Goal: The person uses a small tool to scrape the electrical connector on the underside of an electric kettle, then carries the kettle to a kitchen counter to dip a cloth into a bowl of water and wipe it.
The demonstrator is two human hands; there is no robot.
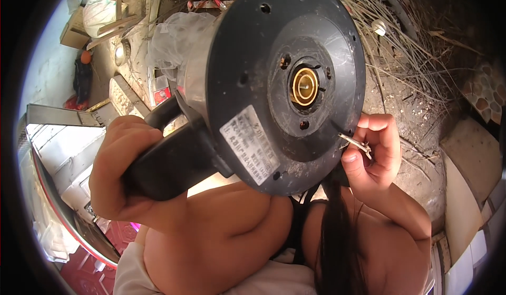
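Note:
An electric kettle (pixel 237 58) is tipped up so that its round black underside faces me. Around the black handle (pixel 174 163) my left hand (pixel 118 163) is wrapped. A brass-coloured ring connector (pixel 305 87) sits in the middle of the underside, with several screw holes around it. Scuffs and dirt specks mark the black plastic, and a pale printed label (pixel 249 145) is stuck to its lower left. At the right edge my right hand (pixel 377 160) pinches a short, thin twig (pixel 357 145), its tip over the rim of the base. Most of the kettle's steel body is hidden behind the base.
Dry sticks (pixel 400 58) lie heaped on the floor beyond the kettle. A clear plastic bag (pixel 179 37) is behind it on the left, near a cardboard box (pixel 75 29) and wood pieces. My bare knees (pixel 221 221) are beneath the kettle. Pale boards (pixel 464 189) stand at right.

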